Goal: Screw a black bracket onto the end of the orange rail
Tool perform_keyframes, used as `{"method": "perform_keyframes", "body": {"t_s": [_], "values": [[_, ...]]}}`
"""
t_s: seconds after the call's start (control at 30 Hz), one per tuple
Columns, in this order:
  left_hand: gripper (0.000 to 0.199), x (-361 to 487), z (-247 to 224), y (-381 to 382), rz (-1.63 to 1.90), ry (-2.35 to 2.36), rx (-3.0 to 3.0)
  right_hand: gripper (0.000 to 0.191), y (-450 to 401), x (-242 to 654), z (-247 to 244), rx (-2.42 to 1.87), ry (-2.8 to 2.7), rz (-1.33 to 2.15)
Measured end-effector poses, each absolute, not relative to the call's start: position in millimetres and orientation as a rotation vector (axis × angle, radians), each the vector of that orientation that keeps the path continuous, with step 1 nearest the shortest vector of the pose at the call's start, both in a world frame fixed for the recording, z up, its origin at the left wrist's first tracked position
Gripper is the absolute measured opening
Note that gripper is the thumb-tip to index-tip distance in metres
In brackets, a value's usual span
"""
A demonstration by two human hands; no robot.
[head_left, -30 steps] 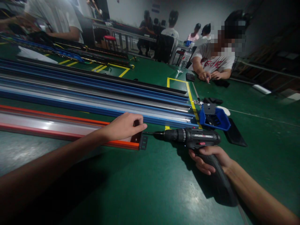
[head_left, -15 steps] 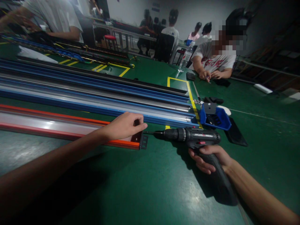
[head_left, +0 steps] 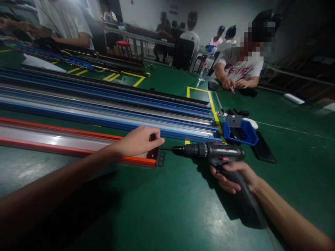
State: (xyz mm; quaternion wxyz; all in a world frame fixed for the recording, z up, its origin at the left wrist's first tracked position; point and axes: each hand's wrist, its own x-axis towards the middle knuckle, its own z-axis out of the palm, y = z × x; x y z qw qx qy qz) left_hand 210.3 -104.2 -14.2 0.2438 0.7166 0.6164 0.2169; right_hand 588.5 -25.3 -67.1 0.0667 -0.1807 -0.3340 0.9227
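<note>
A long orange channel rail (head_left: 78,142) with a pale inner face lies across the left of the table. My left hand (head_left: 140,141) rests over its right end, with the fingers curled at the far edge and the thumb bent toward them. A black slotted end cap (head_left: 160,158) sits at that end. My right hand (head_left: 235,176) is wrapped round the grip of a black cordless drill (head_left: 217,152), index finger near the trigger. The drill lies level, pointing left, and its thin bit (head_left: 169,148) meets the end cap; the exact contact point is too small to make out.
Several blue and black rails (head_left: 117,115) lie behind the orange one. Right of them are a blue parts bin (head_left: 242,134), a dark flat phone-like slab (head_left: 264,148) and yellow tape (head_left: 216,116). A water bottle (head_left: 206,66) stands farther back, near a seated co-worker (head_left: 238,66).
The drill has shifted very slightly left, toward the end cap. My left hand stays in place. At the upper left, a co-worker's arm has moved.
</note>
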Motion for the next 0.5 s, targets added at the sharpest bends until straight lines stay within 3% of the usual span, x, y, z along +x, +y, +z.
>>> {"method": "perform_keyframes", "body": {"t_s": [0.5], "values": [[0.031, 210.9, -14.6, -103.5, 0.604, 1.675, 1.961, 0.033, -24.3, 589.1, -66.7, -0.577, -1.005, 2.783]]}}
